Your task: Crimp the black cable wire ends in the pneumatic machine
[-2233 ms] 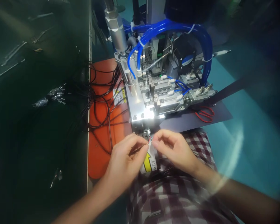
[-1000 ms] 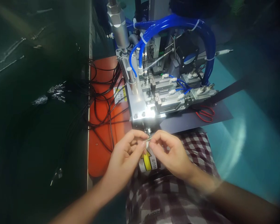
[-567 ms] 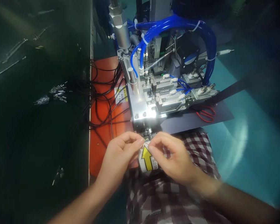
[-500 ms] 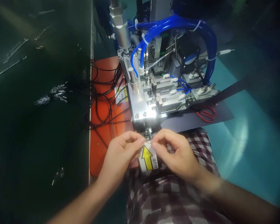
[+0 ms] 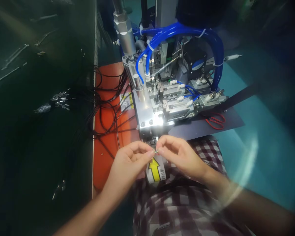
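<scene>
My left hand point(image 5: 134, 160) is closed in a pinch, thumb against forefinger. Facing it, my right hand point(image 5: 179, 152) pinches as well, its fingertips almost meeting the left ones. A small thin pale-green piece point(image 5: 156, 151) shows between the two sets of fingertips; it is too small to name. Just below the fingers lies a white label with a yellow arrow point(image 5: 154, 171), partly covered by the hands. Directly beyond the fingertips stands the front of a metal machine fixture point(image 5: 147, 114), its lower end partly hidden.
Blue air hoses point(image 5: 220, 49) arch over the fixture's pneumatic cylinders point(image 5: 179, 109). Black cables point(image 5: 108, 127) cross an orange board point(image 5: 100, 170) at left. Red-handled scissors point(image 5: 217, 122) lie at right on a grey plate. Metal-tipped parts point(image 5: 61, 98) sit on the dark surface.
The right hand has moved slightly left, bringing the fingertips closer together. The thin piece between them now shows more clearly. The whole view has shifted a little.
</scene>
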Motion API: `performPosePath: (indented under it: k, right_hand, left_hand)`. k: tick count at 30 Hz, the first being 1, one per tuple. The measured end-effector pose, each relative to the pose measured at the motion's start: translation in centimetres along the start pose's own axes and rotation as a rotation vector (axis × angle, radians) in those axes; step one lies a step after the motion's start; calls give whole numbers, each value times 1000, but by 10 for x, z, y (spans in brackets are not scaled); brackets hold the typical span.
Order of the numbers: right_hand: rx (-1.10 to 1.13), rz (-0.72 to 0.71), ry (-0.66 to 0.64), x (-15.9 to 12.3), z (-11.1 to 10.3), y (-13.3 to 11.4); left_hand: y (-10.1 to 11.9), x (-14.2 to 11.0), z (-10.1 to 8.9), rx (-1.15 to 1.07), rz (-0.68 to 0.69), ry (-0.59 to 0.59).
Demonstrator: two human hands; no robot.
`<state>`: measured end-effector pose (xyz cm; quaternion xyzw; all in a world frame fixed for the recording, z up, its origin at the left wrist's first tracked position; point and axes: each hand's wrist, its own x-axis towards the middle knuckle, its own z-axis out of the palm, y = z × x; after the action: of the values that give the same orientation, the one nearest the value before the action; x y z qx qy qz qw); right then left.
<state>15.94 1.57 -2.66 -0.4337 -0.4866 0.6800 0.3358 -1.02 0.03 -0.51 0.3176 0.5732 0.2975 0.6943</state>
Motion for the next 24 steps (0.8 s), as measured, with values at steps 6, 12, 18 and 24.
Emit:
performPosePath:
  k: [6,12,18,24]
  right_hand:
    - [-226,-227,-22,4,-7,0]
    - [-134,-65,107,-1,-1,0]
    - [-72,-8,155,0,8,0]
    - [31,50,144,1,11,-1]
  left_hand:
    - [1,1,1,47,-22,2]
    - [1,-2,6,53,-7,97]
    - [0,-1,5,110,48,98]
    - [-2,-3,6,20,63,64]
